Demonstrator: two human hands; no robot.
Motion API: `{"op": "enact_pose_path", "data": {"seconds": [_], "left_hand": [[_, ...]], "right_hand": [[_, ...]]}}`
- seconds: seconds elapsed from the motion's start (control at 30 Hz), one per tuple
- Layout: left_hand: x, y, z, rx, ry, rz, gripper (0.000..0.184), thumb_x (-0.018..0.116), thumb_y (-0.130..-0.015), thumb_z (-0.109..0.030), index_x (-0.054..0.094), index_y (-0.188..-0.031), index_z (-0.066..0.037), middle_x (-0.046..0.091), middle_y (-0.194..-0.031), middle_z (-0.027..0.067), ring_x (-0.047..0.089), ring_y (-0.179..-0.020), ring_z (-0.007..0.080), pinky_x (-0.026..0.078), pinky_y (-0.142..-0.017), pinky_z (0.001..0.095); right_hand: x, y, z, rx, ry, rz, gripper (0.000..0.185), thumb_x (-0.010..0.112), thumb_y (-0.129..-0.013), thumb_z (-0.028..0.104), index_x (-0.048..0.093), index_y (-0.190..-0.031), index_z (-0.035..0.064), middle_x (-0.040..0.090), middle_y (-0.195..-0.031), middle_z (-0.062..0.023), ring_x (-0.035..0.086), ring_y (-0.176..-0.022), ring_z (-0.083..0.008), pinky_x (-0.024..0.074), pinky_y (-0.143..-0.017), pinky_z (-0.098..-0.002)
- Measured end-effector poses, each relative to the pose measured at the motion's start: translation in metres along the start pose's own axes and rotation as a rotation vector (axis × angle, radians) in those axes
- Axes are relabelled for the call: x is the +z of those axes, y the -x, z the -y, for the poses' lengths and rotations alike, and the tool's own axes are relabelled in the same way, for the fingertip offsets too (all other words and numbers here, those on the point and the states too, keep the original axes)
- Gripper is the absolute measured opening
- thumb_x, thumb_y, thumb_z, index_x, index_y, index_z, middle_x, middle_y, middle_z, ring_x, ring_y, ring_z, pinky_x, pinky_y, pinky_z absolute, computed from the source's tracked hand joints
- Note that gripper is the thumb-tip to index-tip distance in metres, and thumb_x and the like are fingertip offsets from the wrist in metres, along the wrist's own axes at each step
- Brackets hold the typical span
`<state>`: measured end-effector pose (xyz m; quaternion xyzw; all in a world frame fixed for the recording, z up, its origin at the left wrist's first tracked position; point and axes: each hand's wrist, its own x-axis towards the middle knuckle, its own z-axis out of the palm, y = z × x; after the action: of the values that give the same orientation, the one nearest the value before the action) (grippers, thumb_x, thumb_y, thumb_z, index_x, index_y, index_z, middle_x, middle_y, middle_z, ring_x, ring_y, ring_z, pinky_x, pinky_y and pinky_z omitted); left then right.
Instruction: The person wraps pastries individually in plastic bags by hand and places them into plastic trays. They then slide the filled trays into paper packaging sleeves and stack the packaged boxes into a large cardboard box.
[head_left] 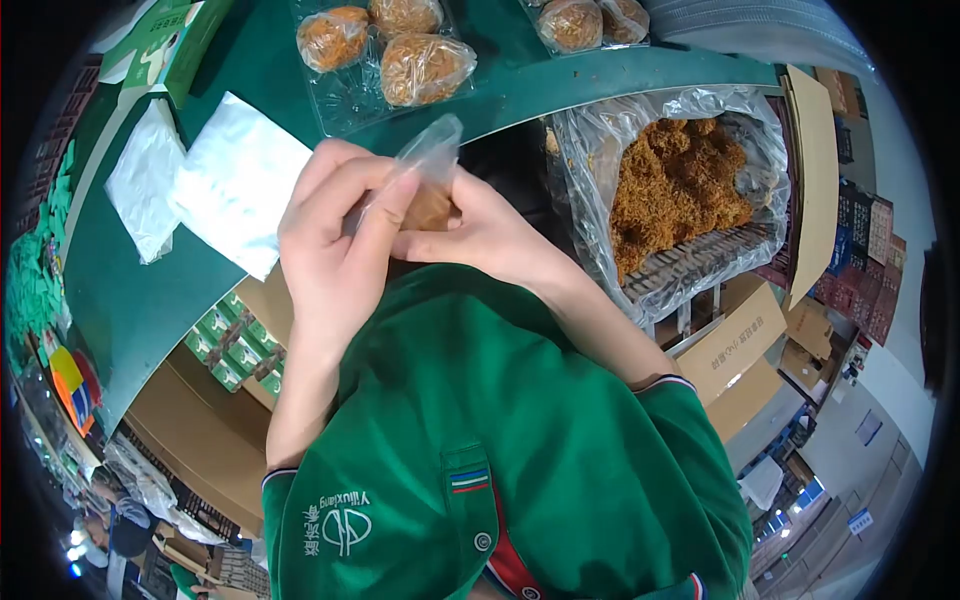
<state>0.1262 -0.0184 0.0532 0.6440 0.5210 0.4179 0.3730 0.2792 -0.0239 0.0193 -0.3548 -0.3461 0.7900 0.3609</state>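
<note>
Between my two hands is a clear plastic bag (437, 145) with a brown, bun-like food piece (430, 207) inside, mostly hidden by fingers. My left hand (335, 225) pinches the bag from the left, fingers bent over it. From the right, my right hand (490, 228) curls around the lower part of the bag and its contents. Just beyond them on the green table, a clear plastic tray (345, 118) holds several bagged brown shredded-topped buns (425, 70). A stack of white plastic bags (240, 180) lies left of my left hand.
A plastic-lined crate (590, 170) of loose brown shredded-topped buns (675, 190) stands to the right, near open cardboard (735, 340). Another tray of bagged buns (575, 25) sits at the far edge. At the upper left is a green-and-white box (170, 50). Cartons (190, 430) stand below the table edge (165, 365).
</note>
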Motion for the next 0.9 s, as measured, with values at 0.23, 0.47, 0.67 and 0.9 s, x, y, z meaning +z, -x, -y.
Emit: {"op": "enact_pose_path", "data": {"seconds": [0.23, 0.47, 0.67, 0.9], "left_hand": [[0.002, -0.006, -0.004, 0.073, 0.005, 0.190, 0.013, 0.069, -0.078, -0.004, 0.068, -0.091, -0.005, 0.059, -0.090, 0.0071, 0.059, -0.079, 0.0233, 0.047, -0.067, 0.0293], [-0.003, 0.013, -0.003, 0.540, -0.570, 0.356, 0.040, 0.077, -0.058, -0.008, 0.071, -0.097, -0.012, 0.057, -0.122, 0.0037, 0.051, -0.112, 0.0286, 0.046, -0.088, 0.0371], [0.000, 0.009, 0.019, 0.202, 0.050, 0.213, 0.053, 0.079, -0.060, -0.006, 0.062, -0.111, -0.005, 0.056, -0.117, 0.0107, 0.055, -0.107, 0.0258, 0.045, -0.091, 0.0362], [0.021, 0.017, 0.012, -0.589, 1.313, -0.015, 0.058, 0.059, -0.087, -0.045, 0.046, -0.127, -0.006, 0.056, -0.118, 0.0088, 0.057, -0.110, 0.0230, 0.045, -0.099, 0.0381]], "right_hand": [[-0.011, -0.005, -0.016, -0.012, 0.217, -0.011, 0.015, 0.062, -0.089, 0.012, 0.065, -0.092, -0.0021, 0.064, -0.083, -0.0019, 0.060, -0.079, -0.0081, 0.0487, -0.069, -0.0257], [-0.011, -0.010, 0.001, 0.110, -0.171, -0.231, 0.032, 0.052, -0.098, 0.030, 0.066, -0.093, 0.0011, 0.065, -0.084, -0.0027, 0.059, -0.074, -0.0085, 0.0473, -0.065, -0.0256], [0.006, -0.008, 0.018, -0.037, -0.023, -0.266, 0.036, 0.048, -0.101, 0.030, 0.066, -0.097, -0.0007, 0.065, -0.088, -0.0025, 0.059, -0.078, -0.0075, 0.0484, -0.068, -0.0256], [0.011, -0.027, 0.015, -0.777, 0.720, -0.292, 0.040, 0.036, -0.104, 0.025, 0.067, -0.109, 0.0005, 0.066, -0.116, -0.0150, 0.060, -0.100, -0.0218, 0.0426, -0.092, -0.0345]]}}
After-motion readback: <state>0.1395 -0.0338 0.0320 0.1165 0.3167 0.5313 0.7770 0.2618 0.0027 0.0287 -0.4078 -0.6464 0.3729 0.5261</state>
